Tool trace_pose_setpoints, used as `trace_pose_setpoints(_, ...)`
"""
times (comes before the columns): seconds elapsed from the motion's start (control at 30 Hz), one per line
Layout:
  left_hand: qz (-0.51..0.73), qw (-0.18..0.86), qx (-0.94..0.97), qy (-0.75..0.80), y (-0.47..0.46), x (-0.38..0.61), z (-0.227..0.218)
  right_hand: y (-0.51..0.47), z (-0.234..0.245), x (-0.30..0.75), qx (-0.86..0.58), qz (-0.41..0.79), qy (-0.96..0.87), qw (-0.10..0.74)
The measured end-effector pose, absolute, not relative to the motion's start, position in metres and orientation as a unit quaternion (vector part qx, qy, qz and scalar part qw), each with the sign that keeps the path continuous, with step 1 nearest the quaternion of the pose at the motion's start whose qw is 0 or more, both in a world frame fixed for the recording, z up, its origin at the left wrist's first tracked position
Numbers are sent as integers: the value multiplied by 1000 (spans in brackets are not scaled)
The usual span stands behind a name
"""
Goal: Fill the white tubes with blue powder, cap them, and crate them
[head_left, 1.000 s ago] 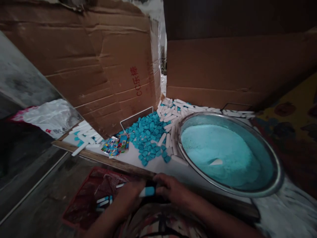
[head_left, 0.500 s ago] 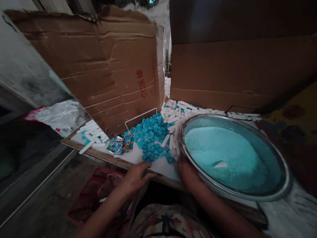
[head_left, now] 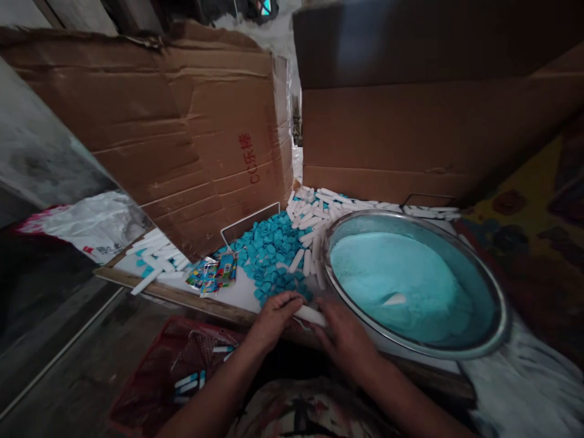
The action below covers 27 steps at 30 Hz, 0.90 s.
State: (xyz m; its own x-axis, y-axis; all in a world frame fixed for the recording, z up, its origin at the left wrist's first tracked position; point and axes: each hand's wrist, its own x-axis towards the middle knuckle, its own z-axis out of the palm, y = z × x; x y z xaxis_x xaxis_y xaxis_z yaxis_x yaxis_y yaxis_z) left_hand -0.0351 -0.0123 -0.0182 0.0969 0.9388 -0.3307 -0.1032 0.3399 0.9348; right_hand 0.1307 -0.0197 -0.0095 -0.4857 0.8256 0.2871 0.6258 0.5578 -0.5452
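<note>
A white plastic tube (head_left: 310,314) lies level between my two hands at the table's front edge. My right hand (head_left: 345,334) is closed on its right end. My left hand (head_left: 275,317) has thumb and fingers pinched at the tube's left end; whether a cap is also in those fingers is hidden. Just beyond, a heap of blue caps (head_left: 269,246) spreads over the white tabletop (head_left: 237,292). More white tubes (head_left: 314,213) are piled behind and left of a metal basin (head_left: 495,298), which holds pale blue powder (head_left: 401,267) with a white scoop-like piece (head_left: 393,298) in it.
Cardboard panels (head_left: 219,121) stand at the back, held by wire frames (head_left: 250,219). Printed packets (head_left: 212,274) and other white tubes (head_left: 157,255) lie on the left. Below the left edge is a red basket (head_left: 150,359) with several blue-and-white tubes (head_left: 186,381).
My right hand has come from beside the basin to the middle with a white tube. My left hand has moved right and closed at the tube's other end. The view has shifted slightly.
</note>
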Motion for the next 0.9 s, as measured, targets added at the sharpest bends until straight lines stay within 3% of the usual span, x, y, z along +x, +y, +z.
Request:
trace_pose_setpoints(0.13,415,612,433,516,-15,-31,-12,-18,-5,144,-459,275,-771,345)
trace_pose_setpoints(0.37,321,291,785,444,-12,-8,6,-10,22,164,-499,290,-766,281)
trace_pose_setpoints(0.63,319,259,810,418,-2,30,7,3,39,201,-531,353,-721,271)
trace_pose_setpoints(0.7,332,280,783,445,2,33,9,19,45,221,-538,329,-742,226)
trace_pose_setpoints(0.8,362,319,736,475,9,32,14,48,47,254,-546,153,-822,54)
trace_pose_setpoints(0.9,384,360,704,477,14,30,16,67,38,275,-529,104,-841,-41)
